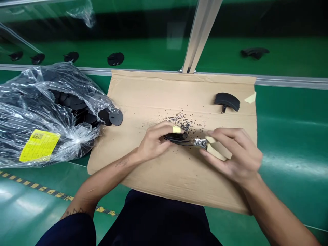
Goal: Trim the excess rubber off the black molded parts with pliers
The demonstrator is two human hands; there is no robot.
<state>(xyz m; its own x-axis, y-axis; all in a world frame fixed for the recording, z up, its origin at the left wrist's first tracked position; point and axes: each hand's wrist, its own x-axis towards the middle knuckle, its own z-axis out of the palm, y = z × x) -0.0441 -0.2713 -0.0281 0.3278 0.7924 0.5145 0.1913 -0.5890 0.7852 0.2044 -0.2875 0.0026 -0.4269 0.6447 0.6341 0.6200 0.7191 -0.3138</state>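
My left hand (156,140), with yellow tape round a finger, is closed on a black plastic part (176,137) above the cardboard sheet (164,181). Its fingers hide some of the part. My right hand (235,150) is wrapped round the pale handles of a pair of cutting pliers (201,142), whose metal head points left. The jaws meet the right end of the part, though I cannot make out whether they are closed on it. Many tiny black scraps (183,121) lie scattered on the cardboard just beyond my hands.
A clear plastic bag (64,80) of black discs with a yellow label (39,145) stands at the left; some discs (115,117) spill from it. A curved black piece (227,101) rests at the cardboard's far right. Behind are a metal post (198,37) and a glass panel.
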